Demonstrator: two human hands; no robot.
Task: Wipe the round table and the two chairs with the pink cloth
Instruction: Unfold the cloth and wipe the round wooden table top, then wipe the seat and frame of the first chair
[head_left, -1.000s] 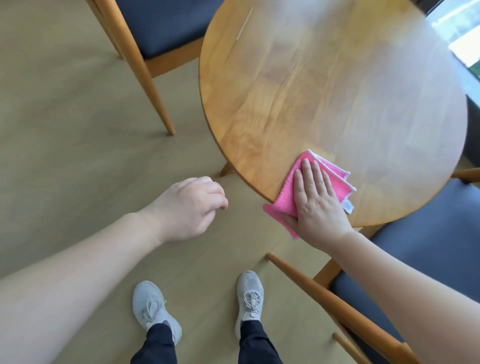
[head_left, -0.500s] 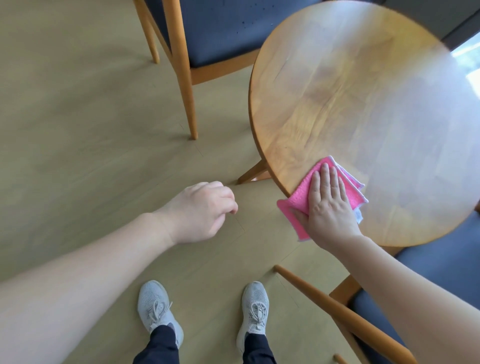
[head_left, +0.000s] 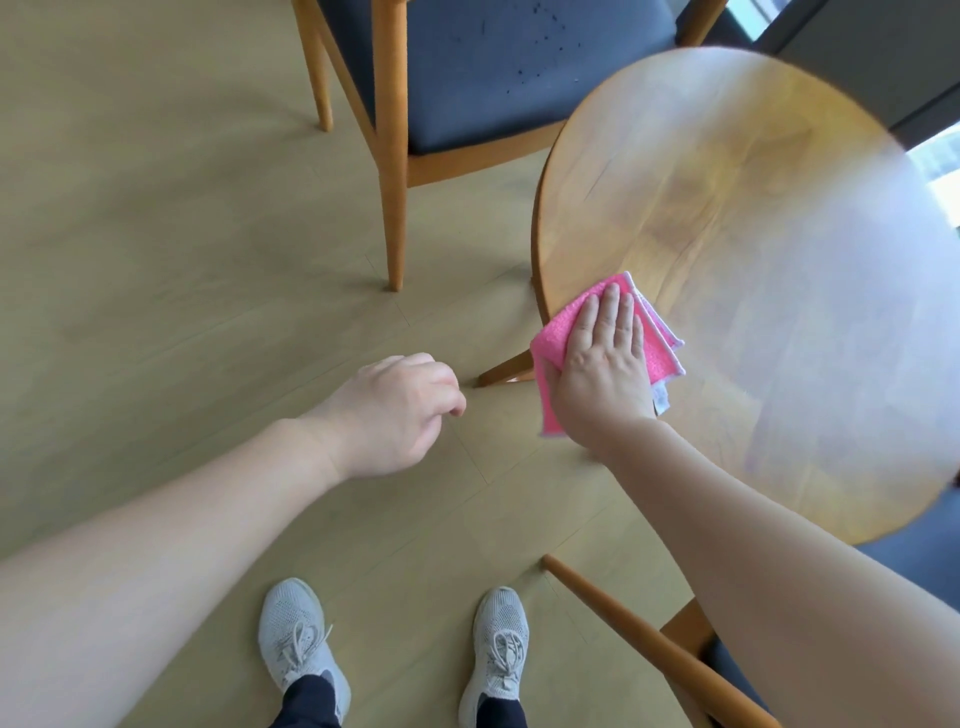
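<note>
Our right hand (head_left: 602, 364) presses flat, fingers straight, on the folded pink cloth (head_left: 558, 340) at the round wooden table (head_left: 779, 260)'s near edge; our left hand (head_left: 387, 415) hangs loosely curled, empty, over the pale floor (head_left: 156, 234).

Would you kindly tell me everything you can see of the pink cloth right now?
The cloth is bright pink, with a nubby, towel-like weave and a paler edge trim. It is folded into several layers that fan out at the far right corner, and a small white tag shows at its near right side. It lies flat on the near left rim of the round wooden table, one corner hanging over the edge. The right hand presses on it with straight fingers; the left hand is clear of it.
</note>
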